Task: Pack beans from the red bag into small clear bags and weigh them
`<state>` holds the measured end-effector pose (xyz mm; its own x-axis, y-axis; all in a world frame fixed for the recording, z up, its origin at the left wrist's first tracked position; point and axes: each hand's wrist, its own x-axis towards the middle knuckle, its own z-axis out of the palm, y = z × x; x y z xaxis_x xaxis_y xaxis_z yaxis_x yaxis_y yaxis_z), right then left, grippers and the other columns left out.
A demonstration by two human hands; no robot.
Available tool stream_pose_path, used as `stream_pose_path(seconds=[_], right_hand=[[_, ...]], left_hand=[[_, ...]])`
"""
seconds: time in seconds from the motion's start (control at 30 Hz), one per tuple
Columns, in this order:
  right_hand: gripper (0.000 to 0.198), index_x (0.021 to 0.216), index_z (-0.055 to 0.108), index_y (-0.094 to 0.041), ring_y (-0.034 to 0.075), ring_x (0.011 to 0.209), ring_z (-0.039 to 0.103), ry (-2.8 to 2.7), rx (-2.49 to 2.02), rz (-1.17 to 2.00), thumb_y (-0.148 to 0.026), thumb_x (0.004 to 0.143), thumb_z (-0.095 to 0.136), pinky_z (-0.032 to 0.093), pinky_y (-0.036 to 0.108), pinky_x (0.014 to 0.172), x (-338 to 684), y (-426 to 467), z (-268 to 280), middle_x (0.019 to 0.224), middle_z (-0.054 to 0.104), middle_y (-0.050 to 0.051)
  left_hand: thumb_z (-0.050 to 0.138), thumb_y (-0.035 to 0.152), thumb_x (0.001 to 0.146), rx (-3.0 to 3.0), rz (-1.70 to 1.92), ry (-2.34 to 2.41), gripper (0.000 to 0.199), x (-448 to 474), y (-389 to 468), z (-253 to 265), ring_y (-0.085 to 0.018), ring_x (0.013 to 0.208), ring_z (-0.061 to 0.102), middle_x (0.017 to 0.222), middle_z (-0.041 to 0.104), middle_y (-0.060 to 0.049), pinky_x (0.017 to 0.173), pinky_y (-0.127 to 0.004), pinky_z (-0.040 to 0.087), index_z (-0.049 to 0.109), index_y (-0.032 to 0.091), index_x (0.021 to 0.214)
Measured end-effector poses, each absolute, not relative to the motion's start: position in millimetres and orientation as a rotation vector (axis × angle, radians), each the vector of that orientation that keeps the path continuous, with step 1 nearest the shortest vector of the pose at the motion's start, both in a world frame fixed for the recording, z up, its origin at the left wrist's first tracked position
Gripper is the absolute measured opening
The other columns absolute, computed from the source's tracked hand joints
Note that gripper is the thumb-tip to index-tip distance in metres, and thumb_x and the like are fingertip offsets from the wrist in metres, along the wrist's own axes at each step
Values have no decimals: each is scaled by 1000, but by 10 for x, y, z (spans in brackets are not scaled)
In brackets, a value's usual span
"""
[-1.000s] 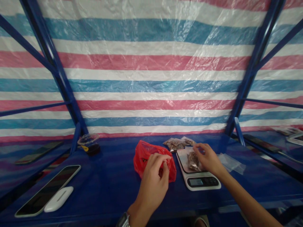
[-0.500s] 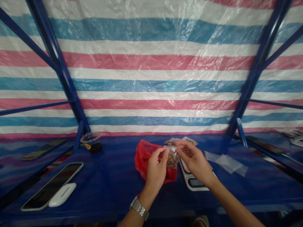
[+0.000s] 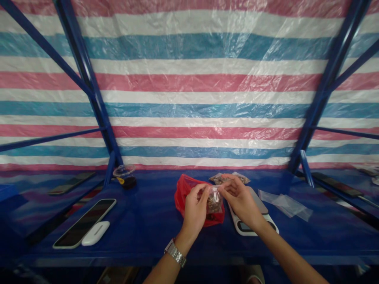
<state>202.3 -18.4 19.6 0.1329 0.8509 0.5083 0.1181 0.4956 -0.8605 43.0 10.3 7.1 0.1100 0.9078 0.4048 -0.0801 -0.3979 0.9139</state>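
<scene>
- Head view: Over a blue table [image 3: 142, 221], the left hand [image 3: 195, 211] and the right hand [image 3: 241, 201] pinch the top edge of a small clear bag of brown pieces [image 3: 213, 201] from either side, fingers narrowed onto the plastic.
- The bag hangs between the two hands, its mouth running roughly left to right from fingertip to fingertip, its contents sagging below; both hands are equally close to it.
- Just behind the bag lies a red plastic bag [image 3: 185, 193]; just right of it, under the right wrist, a white kitchen scale [image 3: 254, 225].
- Beyond the bag, more filled clear packets [image 3: 229, 178]; well right of it, empty clear bags [image 3: 284, 203].
- Far left of the bag, a smartphone [image 3: 84, 223] beside a white case [image 3: 95, 233], and a lidded cup [image 3: 126, 176].
</scene>
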Motion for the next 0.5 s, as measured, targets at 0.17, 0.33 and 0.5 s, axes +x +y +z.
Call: stream_pose_path(seconds=[0.17,0.33,0.5], right_hand=[[48,107,62,-26,20,76,67,-1339,-915,673,-61,82,83,57,34,75,2009,-183,181,84,69,1],[48,107,60,-26,19,77,66,-1310,-891,685,-61,82,83,56,33,76,1986,-149,163,84,68,1],[52,119,59,-27,19,80,68,-1303,-913,699,-59,85,81,57,32,75,1973,-130,99,90,69,1]], left_hand=[[69,55,90,1494,1418,838,38,418,124,43,-23,79,73,88,78,-6,71,-30,57,75,18,94],[70,56,89,1492,1373,772,39,408,152,36,-23,82,75,91,79,-7,71,-30,60,74,18,97],[70,55,89,1486,1352,749,37,398,161,16,-24,82,76,92,80,-7,73,-32,61,74,18,96]])
